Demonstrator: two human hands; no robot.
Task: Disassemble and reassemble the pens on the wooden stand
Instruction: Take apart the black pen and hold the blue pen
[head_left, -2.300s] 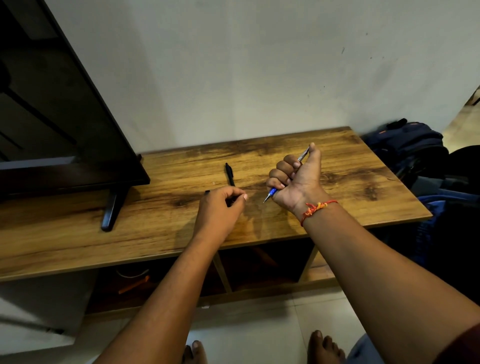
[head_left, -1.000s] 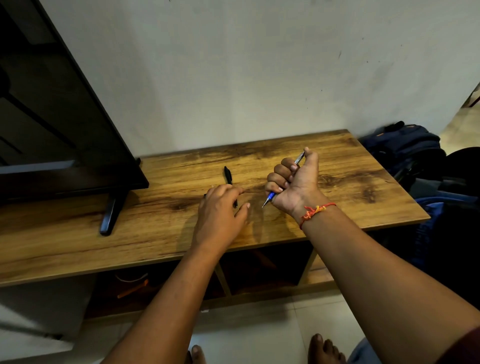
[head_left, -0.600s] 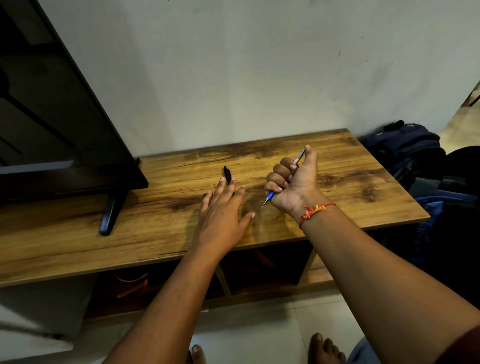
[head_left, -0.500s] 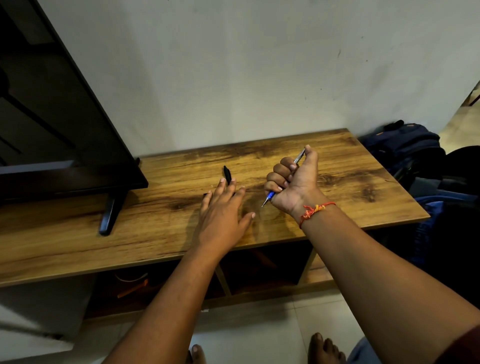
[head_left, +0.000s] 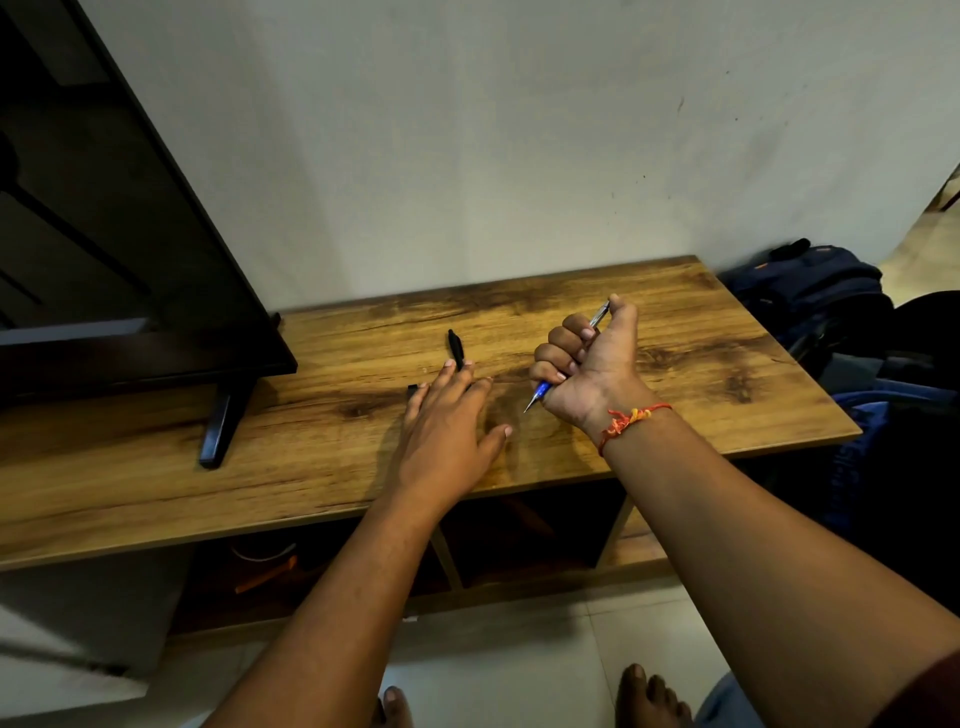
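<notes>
Left hand (head_left: 447, 426) flat, fingers spread over black pen (head_left: 456, 349), right hand (head_left: 589, 366) fisted around blue pen (head_left: 540, 396), no readable writing

One wide head-worn view looks forward and steeply down from close above the bench (head_left: 675, 332), wall filling the upper frame.

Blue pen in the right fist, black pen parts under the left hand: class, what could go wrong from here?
1. The blue pen with the silver top is clamped in the right hand, its tip bare and aimed toward the left hand; a slip could jab it.
2. The flat, open left hand half covers the black pen piece on the wooden stand; a nudge might roll small parts away.
</notes>
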